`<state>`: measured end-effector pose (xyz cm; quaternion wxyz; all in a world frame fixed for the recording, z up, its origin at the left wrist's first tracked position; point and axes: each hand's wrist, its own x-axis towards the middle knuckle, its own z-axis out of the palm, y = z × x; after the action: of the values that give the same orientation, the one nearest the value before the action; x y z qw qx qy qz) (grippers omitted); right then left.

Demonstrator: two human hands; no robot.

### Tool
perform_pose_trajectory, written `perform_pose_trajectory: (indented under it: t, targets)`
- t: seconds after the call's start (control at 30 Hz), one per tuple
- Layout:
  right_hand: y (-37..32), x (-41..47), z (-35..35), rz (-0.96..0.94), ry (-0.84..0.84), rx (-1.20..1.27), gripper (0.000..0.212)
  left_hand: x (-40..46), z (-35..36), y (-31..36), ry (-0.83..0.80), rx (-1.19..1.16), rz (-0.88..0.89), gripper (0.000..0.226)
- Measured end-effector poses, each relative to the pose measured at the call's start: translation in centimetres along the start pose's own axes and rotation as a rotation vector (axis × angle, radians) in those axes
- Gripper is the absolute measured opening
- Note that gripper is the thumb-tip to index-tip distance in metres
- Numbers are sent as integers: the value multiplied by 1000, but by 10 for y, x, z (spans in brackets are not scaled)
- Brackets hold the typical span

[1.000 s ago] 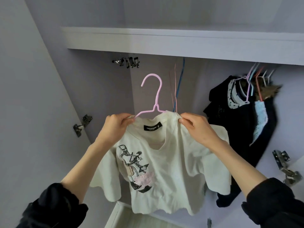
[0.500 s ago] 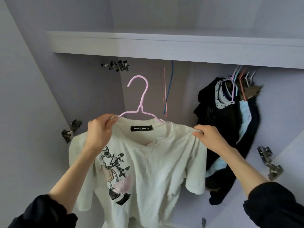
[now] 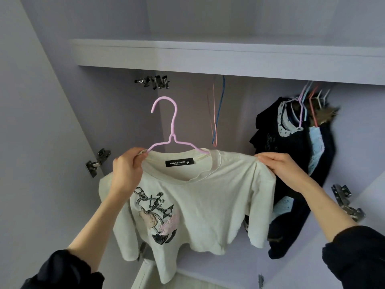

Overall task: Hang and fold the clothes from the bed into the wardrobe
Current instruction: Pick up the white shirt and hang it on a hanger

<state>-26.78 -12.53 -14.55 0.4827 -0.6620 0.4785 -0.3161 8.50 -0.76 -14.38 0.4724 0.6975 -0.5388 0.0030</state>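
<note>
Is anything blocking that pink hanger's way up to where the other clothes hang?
Nothing visible does. The pink hanger, carrying the white T-shirt, has open space above its hook. The empty hangers and dark clothes hang off to its right. The rail itself is hidden behind the shelf.

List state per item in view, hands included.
T-shirt: on pink hanger, held up, not yet hung.
Left hand: grips shirt's shoulder.
Right hand: pinches other shoulder.
Dark clothes: hanging at right.
Two empty hangers: hanging.
Wardrobe door: open.
</note>
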Motion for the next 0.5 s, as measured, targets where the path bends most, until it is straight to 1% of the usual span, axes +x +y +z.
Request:
perform_pose_trajectory:
  t: [0.03,0.1,0.13,0.2,0.23,0.3,0.33,0.37,0.4,0.47,0.5]
  targets:
    - [3,-2,-1,24,12,13,23,0,1,1,6,-31,-31,17]
    - [6,-1,-1,50,125,-29,21,0,3,3,11,-69,-63,17]
    - [4,-1,2,23,202,-96,19,-1,3,4,11,-81,-71,17]
    - [-7,0,12,-132,306,-267,13,-1,4,7,6,-92,-70,16]
    - [-15,-4,22,-232,302,-332,15,-2,5,10,-4,-91,-60,16]
    - [-25,-8,51,-418,213,-523,32,-3,9,18,-23,-86,-40,17]
    - [-26,-8,66,-470,179,-616,36,-4,11,21,-33,-88,-31,17]
    - [-25,-7,80,-503,179,-656,35,-5,13,23,-40,-88,-20,17]
    - [-21,-4,89,-514,202,-629,30,-7,14,24,-45,-83,-9,17]
    - [-16,-3,97,-486,248,-490,18,-10,13,25,-58,-71,7,17]
    - [-14,-3,99,-477,250,-447,16,-11,10,23,-58,-67,15,17]
